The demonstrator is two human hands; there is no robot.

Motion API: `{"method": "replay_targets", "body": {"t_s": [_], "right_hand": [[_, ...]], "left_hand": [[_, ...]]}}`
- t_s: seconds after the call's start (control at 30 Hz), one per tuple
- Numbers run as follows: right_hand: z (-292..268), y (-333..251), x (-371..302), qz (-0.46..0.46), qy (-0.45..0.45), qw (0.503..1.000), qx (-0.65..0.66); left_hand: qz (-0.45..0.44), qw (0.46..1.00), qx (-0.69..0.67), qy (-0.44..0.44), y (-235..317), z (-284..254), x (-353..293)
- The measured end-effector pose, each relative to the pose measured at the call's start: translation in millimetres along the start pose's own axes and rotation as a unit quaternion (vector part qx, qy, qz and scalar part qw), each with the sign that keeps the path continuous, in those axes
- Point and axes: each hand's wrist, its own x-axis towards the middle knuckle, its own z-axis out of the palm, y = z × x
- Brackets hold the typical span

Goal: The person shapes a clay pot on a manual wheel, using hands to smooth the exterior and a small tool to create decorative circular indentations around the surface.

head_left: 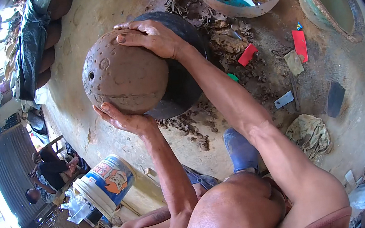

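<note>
- Bare rounded skin (231, 210) of the crouching person bulges up at the lower edge, closest of all; I can't be sure which part of the body it is.
- Beyond it sits a big brown clay ball (130, 77), up and left of the middle, overlapping a black round basin (186, 88). One small dark hole pierces its left side, with ring-shaped dents and pits around it and a crease low across the front.
- Left hand (126, 121): half open, fingers stretched out, cupping the ball's lower side.
- Right hand (153, 39): opened wide, laid over the ball's upper side, thumb and fingers curved along the clay. Between them, the two hands have hold of it.
- Clay scraps (229, 46) litter the floor right beside the basin.
- Farther off stand a clear tub (265, 9) of small tools and a rough pot (308, 9) holding murky water.
- To the right lies a crumpled cloth (310, 134), near a dark flat slab (335, 99).
- At left, past a tipped-looking bucket (121, 171), another person (53, 171) sits.
</note>
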Motion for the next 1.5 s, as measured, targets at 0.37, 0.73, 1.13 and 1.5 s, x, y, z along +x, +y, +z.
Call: {"method": "replay_targets", "body": {"t_s": [0.37,0.73,1.13,1.5], "right_hand": [[66.2,-207.1,-7.2,-0.012,-0.112,0.891,-0.439],[-12.7,-219.6,-132.2,-0.097,0.040,0.986,-0.131],[-26.2,-204.4,-130.4,0.051,-0.453,0.851,-0.261],[-58.7,-181.8,-185.3,0.288,-0.145,0.917,-0.235]], "left_hand": [[-0.168,0.915,-0.364,-0.039,22.3,-2.7,-34.8],[-0.274,0.814,-0.500,-0.110,12.1,5.5,-61.3],[-0.318,0.651,-0.657,-0.208,-2.2,32.3,-55.5],[-0.356,0.607,-0.658,-0.268,-8.3,30.2,-61.5]]}}
